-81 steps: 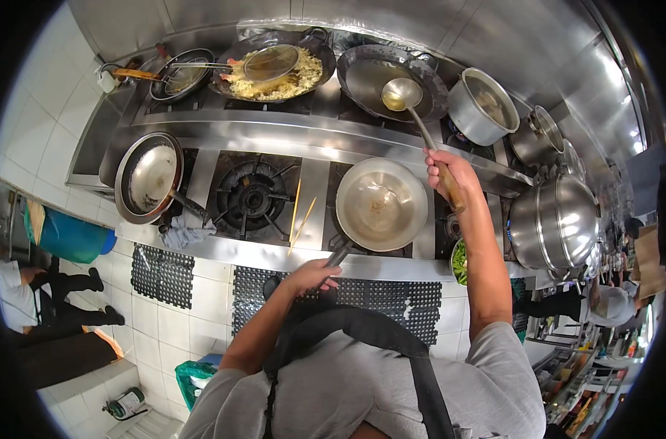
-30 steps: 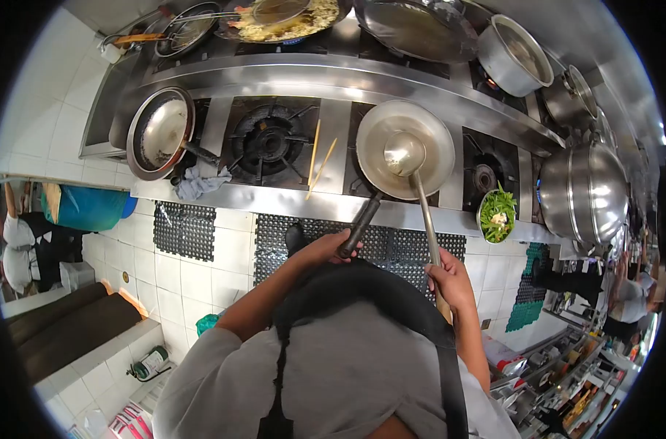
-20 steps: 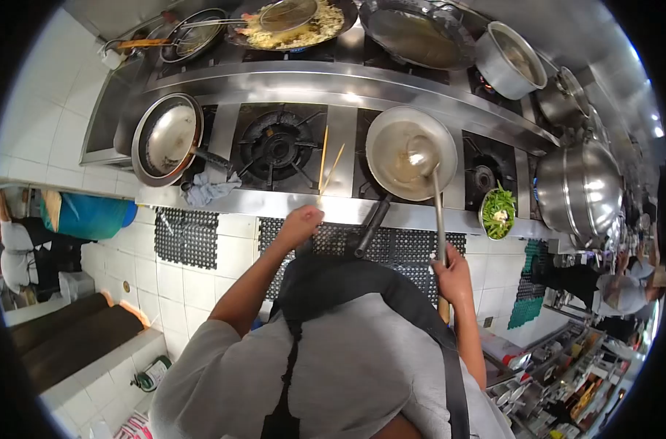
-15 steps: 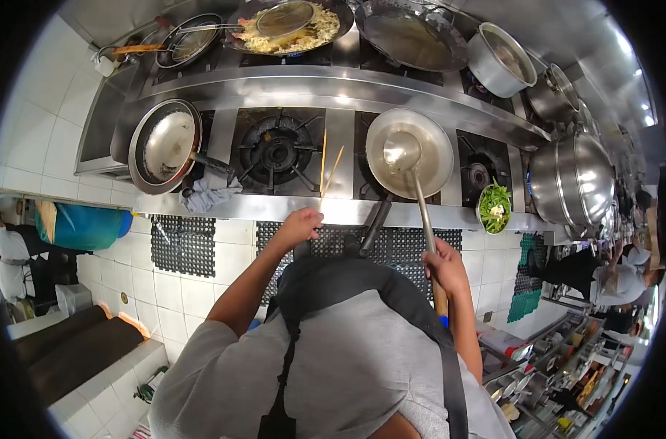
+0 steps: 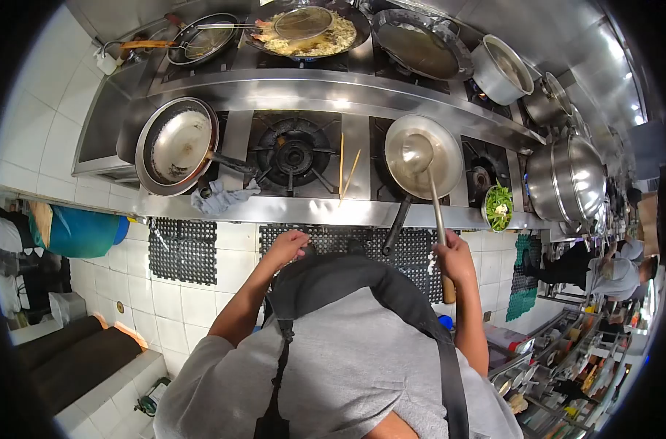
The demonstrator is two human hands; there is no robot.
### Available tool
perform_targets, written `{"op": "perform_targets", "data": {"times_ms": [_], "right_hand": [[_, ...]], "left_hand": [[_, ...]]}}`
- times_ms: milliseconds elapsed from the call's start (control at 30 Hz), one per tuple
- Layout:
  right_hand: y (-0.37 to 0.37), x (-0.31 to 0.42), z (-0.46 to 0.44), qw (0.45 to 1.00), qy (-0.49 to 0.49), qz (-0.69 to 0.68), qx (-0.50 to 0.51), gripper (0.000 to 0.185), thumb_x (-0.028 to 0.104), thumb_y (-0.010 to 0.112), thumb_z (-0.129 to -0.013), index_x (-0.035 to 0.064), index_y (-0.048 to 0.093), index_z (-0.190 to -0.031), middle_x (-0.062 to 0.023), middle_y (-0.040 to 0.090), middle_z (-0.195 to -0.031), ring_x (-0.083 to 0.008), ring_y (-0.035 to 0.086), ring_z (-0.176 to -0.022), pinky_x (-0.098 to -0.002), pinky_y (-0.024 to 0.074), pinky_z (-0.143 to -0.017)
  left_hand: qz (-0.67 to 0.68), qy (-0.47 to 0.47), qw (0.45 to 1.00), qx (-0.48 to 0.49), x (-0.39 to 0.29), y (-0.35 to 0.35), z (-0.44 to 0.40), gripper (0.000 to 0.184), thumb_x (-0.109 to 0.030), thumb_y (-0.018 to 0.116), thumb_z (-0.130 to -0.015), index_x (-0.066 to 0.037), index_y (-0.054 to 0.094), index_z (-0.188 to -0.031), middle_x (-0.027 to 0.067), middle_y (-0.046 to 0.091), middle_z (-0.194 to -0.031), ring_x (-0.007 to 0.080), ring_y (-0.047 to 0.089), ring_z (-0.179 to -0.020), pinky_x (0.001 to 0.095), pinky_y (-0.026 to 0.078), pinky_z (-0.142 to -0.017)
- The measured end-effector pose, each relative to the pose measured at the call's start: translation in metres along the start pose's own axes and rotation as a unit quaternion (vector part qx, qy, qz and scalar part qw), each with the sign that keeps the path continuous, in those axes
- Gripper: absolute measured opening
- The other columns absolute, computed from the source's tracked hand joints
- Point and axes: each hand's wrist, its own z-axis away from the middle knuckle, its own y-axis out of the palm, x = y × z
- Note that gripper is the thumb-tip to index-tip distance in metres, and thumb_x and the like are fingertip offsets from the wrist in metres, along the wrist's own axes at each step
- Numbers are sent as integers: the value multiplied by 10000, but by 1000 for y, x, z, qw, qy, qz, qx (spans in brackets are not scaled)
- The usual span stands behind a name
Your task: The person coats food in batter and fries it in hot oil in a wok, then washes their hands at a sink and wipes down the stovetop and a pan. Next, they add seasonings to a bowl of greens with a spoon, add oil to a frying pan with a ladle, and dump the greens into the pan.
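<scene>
My right hand [image 5: 456, 256] is wrapped round the long handle of a ladle [image 5: 437, 205] with a wooden end. The ladle's bowl rests inside a light metal pan [image 5: 454, 157] on the front stove. That pan's dark handle [image 5: 397, 228] juts over the stove edge toward me. My left hand [image 5: 287, 246] is in front of the stove with its fingers curled in, and nothing shows in them. Ahead and to its right, a pair of chopsticks [image 5: 350, 175] lies on the steel strip between two burners.
A bare burner [image 5: 293, 154] sits left of the chopsticks. Stacked pans [image 5: 178, 146] and a grey cloth [image 5: 223, 199] are farther left. A bowl of greens [image 5: 499, 208] is at the right edge, beside a large steel pot [image 5: 565, 179]. Behind, a wok [image 5: 307, 47] holds frying food.
My left hand has drawn back from the chopsticks' near end toward my body. My right hand still grips the ladle, its bowl still in the pan. The view has shifted slightly.
</scene>
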Motion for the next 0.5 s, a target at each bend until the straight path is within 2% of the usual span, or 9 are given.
{"op": "perform_targets", "data": {"times_ms": [33, 67, 167, 200, 300, 367, 433, 467, 500], "right_hand": [[6, 8, -3, 995, -50, 80, -37, 565, 47, 657, -836, -15, 546, -1386, -114, 686, -850, -202, 641, -705, -319, 524, -679], [11, 14, 0, 959, -61, 250, -117, 600, 97, 672, -821, -16, 536, -1394, -233, 719, -997, -335, 712, -859, -390, 554, -800], [14, 40, 28, 937, -35, 303, -169, 561, 78, 631, -816, -43, 555, -1358, -287, 690, -1104, -438, 672, -1036, -477, 531, -902], [12, 11, 28, 918, -96, 323, -207, 573, 74, 615, -822, -32, 542, -1381, -261, 701, -1107, -424, 681, -1024, -470, 537, -907], [6, -7, 38, 916, -129, 324, -199, 591, 79, 633, -812, -29, 539, -1385, -269, 675, -1181, -436, 675, -1033, -473, 536, -907], [-1, -1, 39, 982, -48, 128, -130, 538, 58, 604, -845, -13, 557, -1376, -159, 693, -1025, -299, 681, -803, -366, 538, -705], [2, 2, 31, 984, 75, -161, -26, 527, 44, 581, -867, -3, 544, -1390, -72, 651, -864, -183, 616, -647, -288, 487, -577], [0, 1, 25, 928, 63, -366, 23, 461, 58, 560, -899, 9, 557, -1357, -22, 556, -800, -126, 511, -605, -258, 420, -541], [0, -1, 22, 827, 63, -553, 73, 397, 73, 540, -932, 20, 570, -1324, 28, 461, -737, -69, 407, -563, -227, 353, -505]], "left_hand": [[2, -5, 1000, -2, -4, -3, 3, 327, -334, 629, -979, -50, 664, -1137, 16, 668, -942, 104, 617, -714, 239, 467, -578], [6, -9, 1000, -5, -8, -6, 5, 334, -335, 627, -982, -47, 661, -1147, 18, 670, -946, 104, 618, -716, 241, 471, -584], [9, 6, 1000, -23, -9, -23, 14, 359, -336, 623, -992, -32, 650, -1180, 24, 675, -961, 103, 616, -719, 246, 484, -603], [22, 10, 999, -33, -6, -30, 17, 352, -332, 619, -998, -29, 661, -1171, 24, 673, -955, 100, 612, -718, 243, 490, -616], [47, 10, 997, -57, 5, -44, 26, 336, -328, 624, -996, -30, 676, -1143, 20, 669, -931, 95, 605, -707, 240, 486, -610], [48, 12, 997, -61, 14, -49, 28, 359, -336, 649, -978, -11, 691, -1124, 21, 671, -911, 115, 615, -702, 257, 509, -629], [59, 20, 995, -76, 27, -54, 27, 377, -343, 658, -971, -3, 693, -1131, 24, 674, -900, 127, 621, -702, 268, 522, -644], [42, 33, 995, -82, 21, -55, 36, 384, -349, 659, -968, -4, 694, -1134, 30, 678, -896, 132, 625, -707, 272, 529, -656], [25, 45, 994, -92, 13, -54, 45, 390, -354, 661, -966, -4, 696, -1136, 35, 681, -892, 138, 629, -711, 277, 535, -667]]}}
